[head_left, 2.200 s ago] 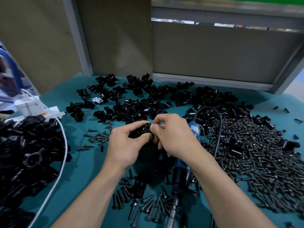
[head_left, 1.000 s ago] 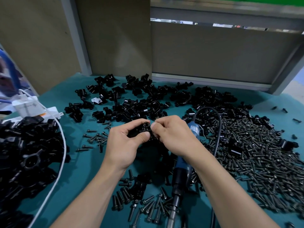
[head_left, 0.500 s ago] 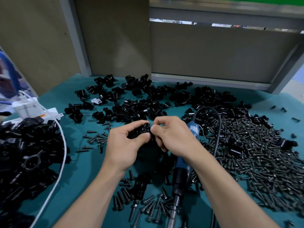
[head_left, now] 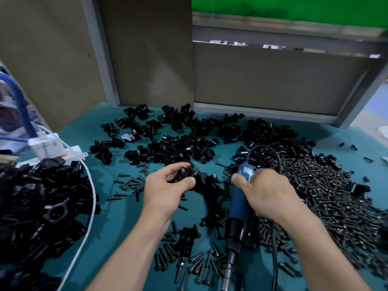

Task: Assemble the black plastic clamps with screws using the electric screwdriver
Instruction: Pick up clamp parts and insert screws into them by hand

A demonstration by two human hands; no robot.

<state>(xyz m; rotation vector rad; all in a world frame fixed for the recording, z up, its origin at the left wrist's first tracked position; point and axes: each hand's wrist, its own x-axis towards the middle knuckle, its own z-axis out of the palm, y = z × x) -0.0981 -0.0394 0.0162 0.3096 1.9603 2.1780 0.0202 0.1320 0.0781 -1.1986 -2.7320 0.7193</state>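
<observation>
Now the left hand [head_left: 168,189] pinches one black clamp [head_left: 188,175] between thumb and fingers, the right hand [head_left: 266,194] curls round the single blue electric screwdriver [head_left: 238,206], loose clamps [head_left: 178,145] lie scattered beyond, and screws [head_left: 327,196], too many to count, are heaped rightward.

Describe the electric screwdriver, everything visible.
The electric screwdriver has a blue plastic-looking body with a label near the far end, a black collar, then a metal nose pointing toward the camera. A black cable loops from its far end. It lies among loose screws on the teal mat; the right hand grips its upper body.
</observation>
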